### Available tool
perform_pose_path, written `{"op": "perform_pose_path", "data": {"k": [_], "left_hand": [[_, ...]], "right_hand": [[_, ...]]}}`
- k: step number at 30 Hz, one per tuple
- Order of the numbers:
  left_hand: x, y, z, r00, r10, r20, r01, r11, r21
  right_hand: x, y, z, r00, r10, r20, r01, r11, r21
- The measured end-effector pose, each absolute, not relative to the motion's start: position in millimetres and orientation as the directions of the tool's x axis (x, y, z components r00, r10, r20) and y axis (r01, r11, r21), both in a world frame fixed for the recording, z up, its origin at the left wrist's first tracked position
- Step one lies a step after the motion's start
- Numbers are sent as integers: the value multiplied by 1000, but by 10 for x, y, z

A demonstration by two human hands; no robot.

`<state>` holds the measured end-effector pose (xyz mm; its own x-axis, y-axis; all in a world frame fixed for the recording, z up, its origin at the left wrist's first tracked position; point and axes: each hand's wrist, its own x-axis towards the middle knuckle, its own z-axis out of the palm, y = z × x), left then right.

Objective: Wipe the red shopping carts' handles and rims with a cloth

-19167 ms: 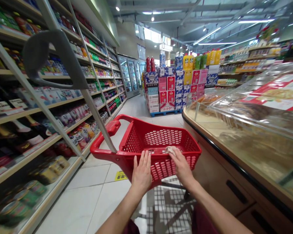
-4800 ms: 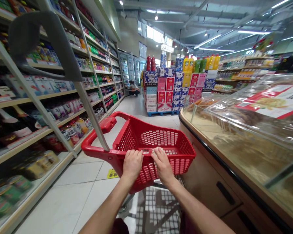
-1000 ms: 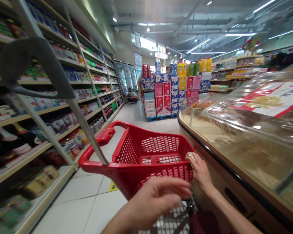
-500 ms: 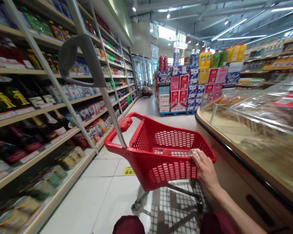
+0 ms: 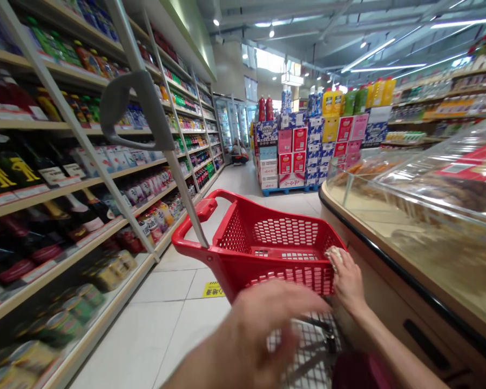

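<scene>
A red plastic shopping cart (image 5: 285, 221) stands in the aisle, its basket holding nothing I can see. On the near rim, at the cart's front right corner, my right hand (image 5: 348, 278) presses a crumpled whitish cloth (image 5: 335, 254), fingers wrapped over it. My left hand (image 5: 263, 329) is in front of the cart's near side, close to the camera and smeared by motion. Its fingers reach rightward with the thumb apart, and nothing shows in them. A grey pole with a loop-shaped handle (image 5: 162, 121) rises from the cart's handle end.
Shelves of bottles and cans (image 5: 65, 189) line the left. A glass-sided display counter (image 5: 372, 216) with plastic-covered food stands close on the right. Stacked drink cartons (image 5: 294, 156) sit on a blue pallet ahead. A person (image 5: 238, 152) is low down far along the aisle.
My left hand has come into view from below, before the cart. My right hand has slid the cloth a little rightward along the rim to the corner.
</scene>
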<state>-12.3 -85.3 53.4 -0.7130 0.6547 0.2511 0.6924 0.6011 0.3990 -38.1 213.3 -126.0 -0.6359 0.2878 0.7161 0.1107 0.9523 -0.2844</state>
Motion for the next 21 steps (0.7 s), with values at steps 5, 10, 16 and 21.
{"op": "perform_pose_path", "data": {"k": [5, 10, 16, 21], "left_hand": [[-903, -909, 180, -765, 508, 396, 532, 845, -57], [-1018, -990, -77, -735, 521, 433, 466, 853, -236], [-899, -851, -124, -724, 528, 445, 483, 848, -220], [-841, -748, -229, -744, 519, 422, 488, 852, -188]], "right_hand": [[-467, 1579, -1123, -631, 5, 776, -159, 978, -135], [-427, 1626, -1074, -693, 57, 718, -42, 992, -119], [-400, 1623, -1109, -698, 55, 714, -31, 994, -107], [-411, 1720, -1110, -711, 207, 671, 101, 976, -194]]}}
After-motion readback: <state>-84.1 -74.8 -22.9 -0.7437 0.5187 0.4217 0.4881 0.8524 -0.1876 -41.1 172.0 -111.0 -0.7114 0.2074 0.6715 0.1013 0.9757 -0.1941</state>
